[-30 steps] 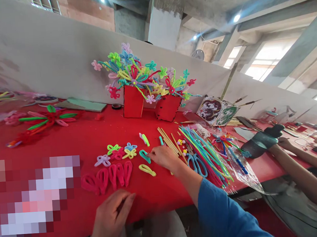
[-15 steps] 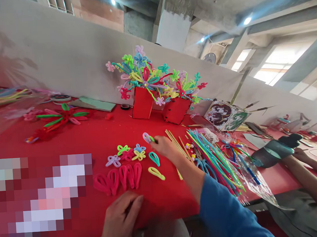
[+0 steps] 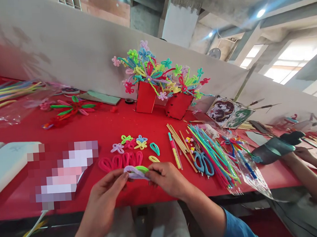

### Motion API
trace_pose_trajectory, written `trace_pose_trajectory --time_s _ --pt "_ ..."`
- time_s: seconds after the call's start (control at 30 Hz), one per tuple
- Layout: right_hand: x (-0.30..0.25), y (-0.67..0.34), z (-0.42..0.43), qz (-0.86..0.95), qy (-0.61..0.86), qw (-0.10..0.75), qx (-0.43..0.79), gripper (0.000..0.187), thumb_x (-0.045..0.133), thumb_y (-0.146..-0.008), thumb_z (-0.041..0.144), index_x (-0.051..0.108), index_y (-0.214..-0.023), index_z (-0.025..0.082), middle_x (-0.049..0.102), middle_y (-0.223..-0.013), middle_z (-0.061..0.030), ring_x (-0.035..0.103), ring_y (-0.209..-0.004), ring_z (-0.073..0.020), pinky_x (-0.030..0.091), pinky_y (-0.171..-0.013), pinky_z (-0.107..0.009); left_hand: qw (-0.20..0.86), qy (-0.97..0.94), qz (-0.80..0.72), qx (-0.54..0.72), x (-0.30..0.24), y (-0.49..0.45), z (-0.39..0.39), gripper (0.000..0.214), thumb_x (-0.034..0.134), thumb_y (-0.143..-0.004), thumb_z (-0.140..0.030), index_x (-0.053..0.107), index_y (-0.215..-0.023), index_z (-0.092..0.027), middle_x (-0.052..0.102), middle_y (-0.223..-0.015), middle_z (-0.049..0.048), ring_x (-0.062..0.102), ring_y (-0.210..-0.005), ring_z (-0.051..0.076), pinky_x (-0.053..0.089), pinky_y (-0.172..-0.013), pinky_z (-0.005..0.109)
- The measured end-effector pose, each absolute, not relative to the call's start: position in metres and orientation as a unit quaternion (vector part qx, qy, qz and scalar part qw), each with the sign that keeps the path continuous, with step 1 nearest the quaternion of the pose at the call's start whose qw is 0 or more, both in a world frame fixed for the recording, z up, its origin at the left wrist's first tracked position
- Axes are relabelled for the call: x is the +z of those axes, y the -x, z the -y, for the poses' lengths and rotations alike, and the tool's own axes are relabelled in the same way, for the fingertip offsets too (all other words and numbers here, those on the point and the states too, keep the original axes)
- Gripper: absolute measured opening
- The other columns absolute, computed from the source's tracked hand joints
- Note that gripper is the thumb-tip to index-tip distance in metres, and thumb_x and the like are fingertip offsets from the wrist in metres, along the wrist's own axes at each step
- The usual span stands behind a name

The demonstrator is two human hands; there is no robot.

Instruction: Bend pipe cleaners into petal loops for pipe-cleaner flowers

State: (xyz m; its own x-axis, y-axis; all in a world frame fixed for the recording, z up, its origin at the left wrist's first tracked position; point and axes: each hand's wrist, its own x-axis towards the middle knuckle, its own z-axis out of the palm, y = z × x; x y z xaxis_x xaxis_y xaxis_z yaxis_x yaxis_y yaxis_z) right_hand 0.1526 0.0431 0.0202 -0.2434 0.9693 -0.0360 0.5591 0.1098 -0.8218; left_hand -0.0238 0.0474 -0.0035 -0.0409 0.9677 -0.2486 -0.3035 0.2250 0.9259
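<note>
Between my two hands, just above the front of the table, is a pair of pipe cleaner loops, one lilac and one green. My left hand pinches the lilac end. On the other end, the fingers of my right hand are closed. Right behind them lies a row of red pipe cleaner loops. Beyond that row sit several small pipe cleaner flowers in green, blue, lilac, red and yellow. A teal loop and a yellow loop lie beside them.
Right of my hands are a marker, wooden sticks, blue-handled scissors and bundled pipe cleaners. Red boxes of pipe cleaner flowers stand behind. Another person's arm is by a dark bottle. A blurred patch lies left.
My right hand has come back toward me with the lilac and green loops. My left hand has risen and taken hold of the lilac end. The view has shifted slightly.
</note>
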Motion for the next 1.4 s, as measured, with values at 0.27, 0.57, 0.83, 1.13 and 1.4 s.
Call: trace_pose_trajectory --time_s 0.27,0.57,0.83,1.13,1.4 --pt "-0.010 -0.180 -0.043 0.706 0.678 0.183 0.092 0.019 0.049 -0.086 0.024 0.066 -0.095 0.021 0.066 -0.095 -0.0053 0.058 -0.090 -0.0187 0.042 -0.073 -0.025 0.658 -0.254 -0.474 0.527 -0.002 0.029 -0.039 0.031 0.084 -0.044 -0.037 0.069 -0.066 -0.020 0.071 -0.062 -0.0031 0.063 -0.060 0.011 0.048 -0.050 0.014" --pt "0.024 -0.143 -0.013 0.703 0.572 0.341 0.251 0.015 0.055 -0.083 0.029 0.065 -0.091 0.021 0.064 -0.079 0.0001 0.057 -0.072 -0.0113 0.041 -0.065 -0.020 0.661 -0.262 -0.466 0.526 0.002 0.016 -0.030 0.029 0.084 -0.044 -0.034 0.069 -0.064 -0.020 0.070 -0.061 -0.0034 0.063 -0.059 0.012 0.050 -0.055 0.017" --pt "0.028 -0.140 -0.009 0.615 0.497 0.399 0.464 0.019 0.051 -0.081 0.028 0.057 -0.068 0.016 0.048 -0.058 0.0041 0.042 -0.055 -0.0074 0.032 -0.051 -0.017 0.688 -0.263 -0.442 0.512 0.007 0.013 -0.024 0.028 0.082 -0.047 -0.037 0.069 -0.063 -0.019 0.067 -0.059 -0.0026 0.058 -0.055 0.010 0.048 -0.051 0.016" --pt "0.024 -0.141 -0.006 0.571 0.507 0.434 0.478 0.018 0.053 -0.078 0.028 0.056 -0.067 0.015 0.049 -0.059 0.0035 0.042 -0.055 -0.0075 0.032 -0.052 -0.018 0.700 -0.270 -0.449 0.484 0.016 0.015 -0.023 0.031 0.082 -0.049 -0.036 0.070 -0.071 -0.019 0.068 -0.063 0.0004 0.060 -0.057 0.013 0.049 -0.049 0.019" --pt "0.018 -0.142 -0.006 0.541 0.506 0.428 0.518 0.021 0.055 -0.078 0.033 0.055 -0.067 0.015 0.049 -0.057 0.0040 0.044 -0.051 -0.0067 0.034 -0.047 -0.017 0.609 -0.329 -0.508 0.512 0.016 0.010 -0.025 0.028 0.079 -0.045 -0.037 0.066 -0.062 -0.020 0.067 -0.056 -0.0012 0.060 -0.052 0.015 0.049 -0.048 0.022"
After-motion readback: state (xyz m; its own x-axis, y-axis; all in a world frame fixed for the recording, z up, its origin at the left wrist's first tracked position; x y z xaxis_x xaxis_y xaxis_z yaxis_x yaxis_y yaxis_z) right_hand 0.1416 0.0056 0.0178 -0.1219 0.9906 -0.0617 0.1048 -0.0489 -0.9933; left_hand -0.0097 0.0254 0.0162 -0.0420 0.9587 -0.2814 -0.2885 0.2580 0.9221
